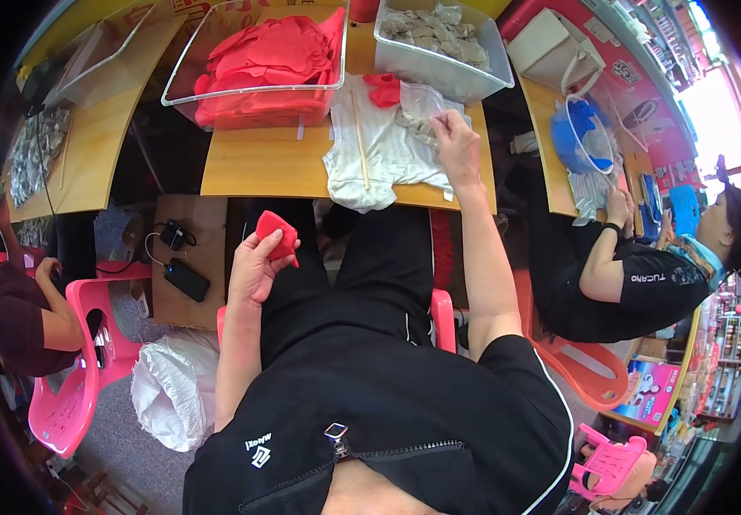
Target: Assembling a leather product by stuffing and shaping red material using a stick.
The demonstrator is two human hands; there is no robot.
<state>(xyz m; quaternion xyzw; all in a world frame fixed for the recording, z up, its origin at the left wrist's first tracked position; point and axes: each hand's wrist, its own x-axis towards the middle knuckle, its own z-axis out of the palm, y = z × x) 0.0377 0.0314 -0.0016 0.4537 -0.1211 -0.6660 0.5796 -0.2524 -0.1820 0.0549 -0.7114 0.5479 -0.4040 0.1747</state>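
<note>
My left hand (250, 272) is closed around a folded red fabric piece (273, 235), held above my lap short of the table edge. My right hand (459, 148) reaches over the table with thumb and fingers pinched together; what lies between the fingertips is too small to make out. Below and beside it a white cloth (344, 176) is spread on the table, partly hanging over the front edge. On the cloth lie a thin wooden stick (359, 142), a small red piece (381, 89) and some crumpled greyish-beige pieces (413, 123), close to my right fingertips.
A clear bin (254, 87) heaped with red pieces (272, 51) stands at the back left of the table; another clear bin (447, 75) holds beige pieces (435, 34). Co-workers sit at left and right tables. A white sack (173, 390) stands on the floor.
</note>
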